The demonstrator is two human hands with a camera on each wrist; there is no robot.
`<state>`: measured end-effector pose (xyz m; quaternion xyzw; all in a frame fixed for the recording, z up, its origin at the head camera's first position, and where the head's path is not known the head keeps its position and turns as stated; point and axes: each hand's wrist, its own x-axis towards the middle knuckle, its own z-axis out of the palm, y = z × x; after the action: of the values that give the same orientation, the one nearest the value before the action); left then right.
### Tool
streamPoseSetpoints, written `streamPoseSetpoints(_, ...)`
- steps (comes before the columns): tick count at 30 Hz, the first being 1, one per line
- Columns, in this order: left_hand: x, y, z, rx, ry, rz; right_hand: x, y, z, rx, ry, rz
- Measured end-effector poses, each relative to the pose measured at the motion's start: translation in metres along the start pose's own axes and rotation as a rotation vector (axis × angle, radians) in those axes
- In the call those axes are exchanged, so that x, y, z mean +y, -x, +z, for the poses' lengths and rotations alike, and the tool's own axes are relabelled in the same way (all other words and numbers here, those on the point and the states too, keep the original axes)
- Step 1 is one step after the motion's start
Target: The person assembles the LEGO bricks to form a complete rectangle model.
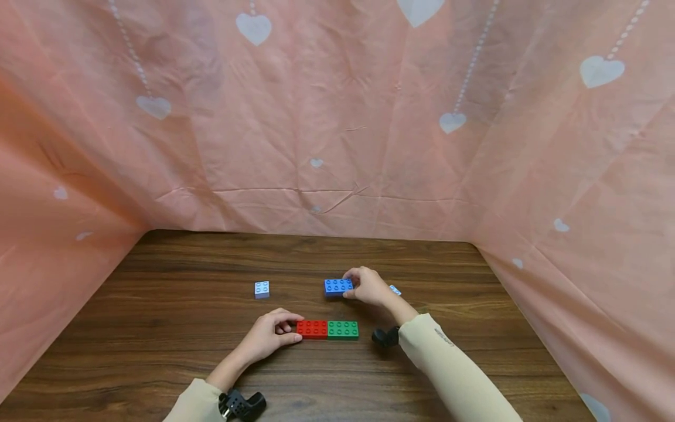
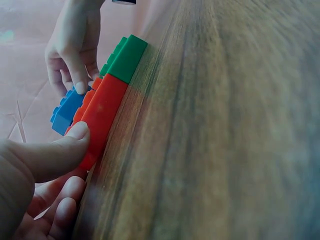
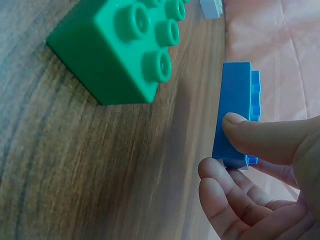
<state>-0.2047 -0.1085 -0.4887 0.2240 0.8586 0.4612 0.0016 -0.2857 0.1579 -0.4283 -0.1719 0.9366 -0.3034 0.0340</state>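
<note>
A red brick [image 1: 312,330] and a green brick [image 1: 343,330] lie end to end on the wooden table, studs up, the red one on the left. At the red brick's left end, my left hand [image 1: 268,336] grips it, thumb on the near side. Farther back, a blue brick [image 1: 337,287] has its right end pinched by my right hand [image 1: 366,287]. In the right wrist view the thumb presses the long side of the blue brick [image 3: 234,100]. Whether that brick touches the table I cannot tell.
A small light blue brick [image 1: 262,289] stands at the back left. Another light blue brick [image 1: 394,290] is partly hidden behind the right wrist. Pink cloth [image 1: 316,117] with white hearts hangs around the back and sides of the table [image 1: 184,281].
</note>
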Motion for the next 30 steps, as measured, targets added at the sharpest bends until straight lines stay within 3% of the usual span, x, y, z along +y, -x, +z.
streamPoseSetpoints(19,-0.001,0.001,0.000,0.008,0.001,0.017,-0.006,0.026,-0.004,-0.005,-0.038,-0.061)
streamPoseSetpoints(30,0.001,0.004,-0.003,0.004,0.002,-0.006,-0.022,0.049,-0.004,0.010,-0.014,-0.184)
